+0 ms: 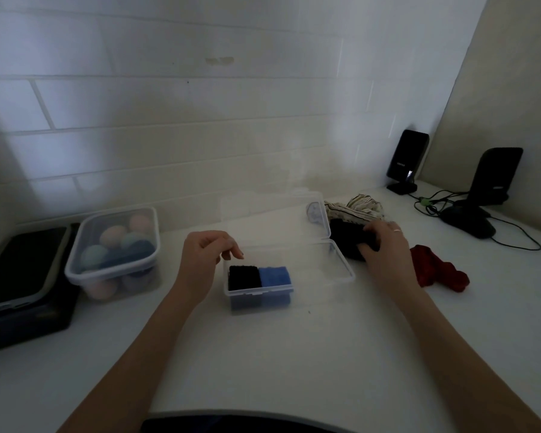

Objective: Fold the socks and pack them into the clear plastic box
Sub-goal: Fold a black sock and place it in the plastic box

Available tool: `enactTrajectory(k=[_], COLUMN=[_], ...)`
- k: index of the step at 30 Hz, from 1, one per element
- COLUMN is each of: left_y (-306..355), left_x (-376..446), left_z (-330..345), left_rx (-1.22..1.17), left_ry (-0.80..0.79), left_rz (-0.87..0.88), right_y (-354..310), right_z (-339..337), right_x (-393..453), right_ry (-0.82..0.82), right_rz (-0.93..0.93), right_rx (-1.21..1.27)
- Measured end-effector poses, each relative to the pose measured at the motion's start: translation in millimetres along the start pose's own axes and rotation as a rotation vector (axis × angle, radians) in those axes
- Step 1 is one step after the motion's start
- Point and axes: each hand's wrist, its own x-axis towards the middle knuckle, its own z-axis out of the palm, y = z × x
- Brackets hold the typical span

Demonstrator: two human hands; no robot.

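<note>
The clear plastic box (341, 270) stands open in the middle of the white table, its lid (272, 214) tipped up against the wall. Inside at its left end sit a folded black sock (243, 276) and a folded blue sock (275, 275) side by side. My left hand (205, 257) hovers at the box's left end with fingers loosely curled, holding nothing. My right hand (383, 248) grips a black sock (347, 239) just right of the box. A striped sock (356, 207) lies behind it and a red sock (438, 271) lies to the right.
A lidded clear tub (113, 251) of coloured balls stands at the left, beside a dark device (19, 276). At the back right stand two black stands (406, 160) (494, 176), a mouse (469, 221) and trailing cables (512, 235).
</note>
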Motion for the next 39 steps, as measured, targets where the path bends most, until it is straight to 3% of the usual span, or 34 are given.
enactTrajectory(k=[4,7,15,21,26,29,39], left_y=[2.7,4.6,16.9,43.1,37.0,32.0,16.6], left_x=[-0.1,1.0,18.5,39.0,47.4,46.9,49.2], left_z=[1.4,0.1,1.8,41.9,51.2,46.1,41.2], left_rx=[-0.004,-0.003,-0.038,0.027,-0.025,-0.248,-0.172], left_ry=[-0.023,-0.030,-0.026,-0.196,-0.016,-0.151,-0.200], left_rz=[-0.008,-0.003,0.043,0.097,0.161,0.012,-0.080], right_y=[-11.0,-21.5,-66.2,-108.9,-125.2,-129.5,-135.9], right_z=[-4.4,-9.5,-43.5,-40.7,-24.0,-13.1,-1.0], right_x=[-0.7,-3.8,8.7,22.2,31.3,33.5,33.4], right_ry=[0.082,0.093,-0.002,-0.362,-0.514,-0.503,-0.456], right_rz=[-0.026,-0.106,-0.056,-0.076,-0.073,-0.088,-0.178], right_rx=[0.199,0.217,0.633,0.930,0.977,0.953,0.801])
